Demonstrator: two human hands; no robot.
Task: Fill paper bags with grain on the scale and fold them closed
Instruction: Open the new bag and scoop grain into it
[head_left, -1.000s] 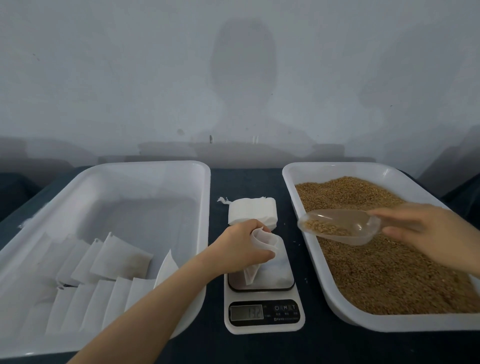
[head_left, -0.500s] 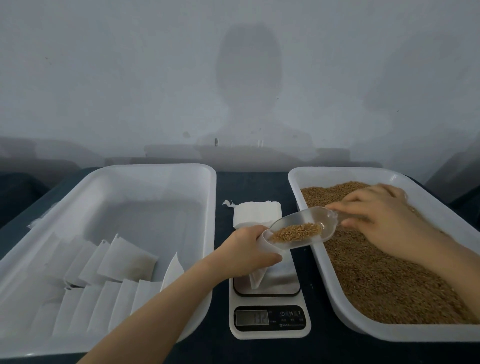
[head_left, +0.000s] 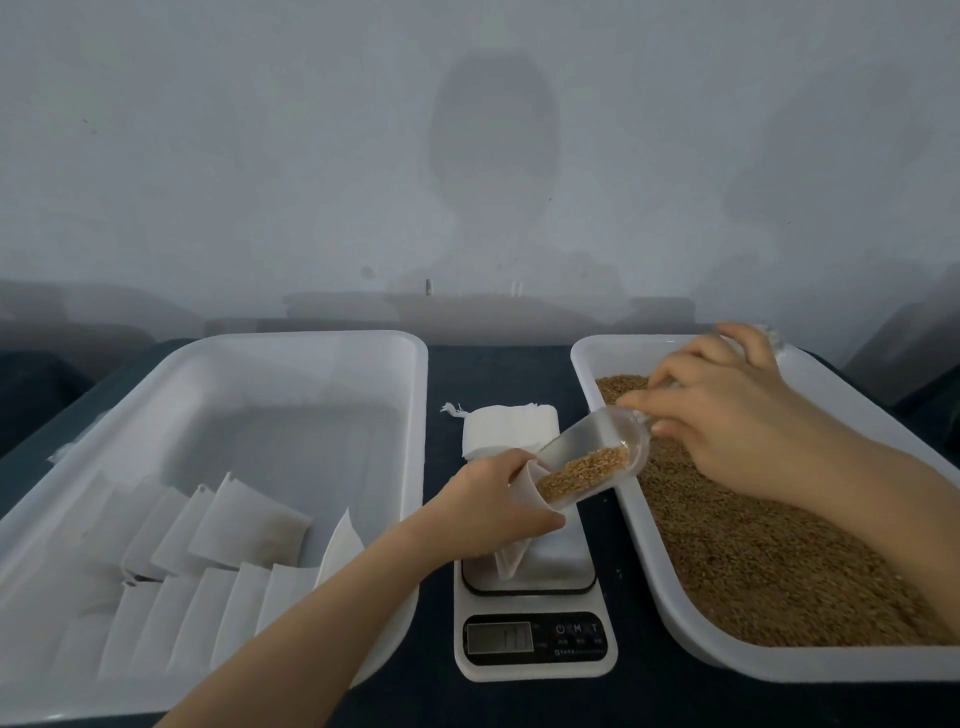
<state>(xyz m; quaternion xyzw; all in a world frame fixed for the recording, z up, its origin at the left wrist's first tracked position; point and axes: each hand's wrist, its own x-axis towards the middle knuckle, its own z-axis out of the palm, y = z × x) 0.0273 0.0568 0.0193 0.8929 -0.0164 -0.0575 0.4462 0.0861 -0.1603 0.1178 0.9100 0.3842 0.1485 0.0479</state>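
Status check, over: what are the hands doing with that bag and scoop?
Left hand holds bag open on scale. Right hand tips scoop, grain at bag mouth. Nothing in the way.

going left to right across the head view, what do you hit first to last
white tray with folded paper bags → left hand gripping the open paper bag → clear scoop → right hand
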